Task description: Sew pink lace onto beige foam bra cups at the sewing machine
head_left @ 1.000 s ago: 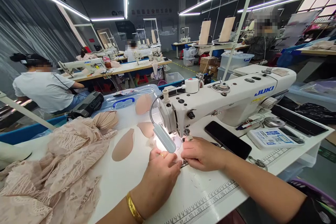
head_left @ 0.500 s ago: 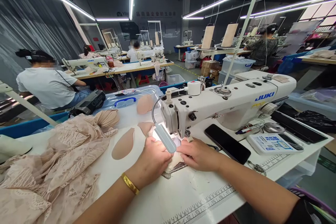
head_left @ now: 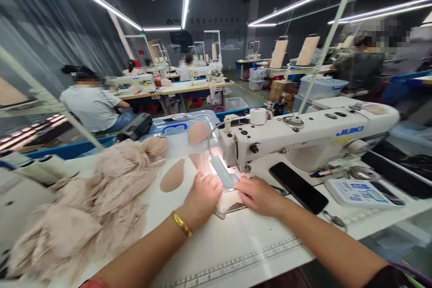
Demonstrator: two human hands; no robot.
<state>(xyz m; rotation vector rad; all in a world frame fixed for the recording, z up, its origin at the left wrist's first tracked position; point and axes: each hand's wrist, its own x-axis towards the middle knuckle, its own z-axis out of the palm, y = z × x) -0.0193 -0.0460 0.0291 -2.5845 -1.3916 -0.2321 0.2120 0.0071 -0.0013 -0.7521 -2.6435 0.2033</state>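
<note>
A white sewing machine (head_left: 303, 130) stands on the table. My left hand (head_left: 205, 195), with a gold bangle at the wrist, is closed with curled fingers at the left of the needle area. My right hand (head_left: 261, 194) is closed opposite it, fingertips bent down near the presser foot. Between them a pale fabric piece (head_left: 204, 160) lies in bright light; the hands and a slim grey lamp (head_left: 222, 172) hide much of it. Left of my left hand lies a beige teardrop-shaped cup piece (head_left: 173, 175).
Crumpled beige lace fabric (head_left: 114, 193) covers the table's left side. A black phone (head_left: 299, 187) and a white box (head_left: 359, 192) lie at the right. Behind is a clear plastic bin lid (head_left: 158, 141) with another beige piece (head_left: 198, 132). A person (head_left: 91, 103) sits farther back.
The camera has turned left, so the scene sits farther right in view. My left hand has drawn slightly nearer the lamp, its fingers more curled; my right hand stays by the needle.
</note>
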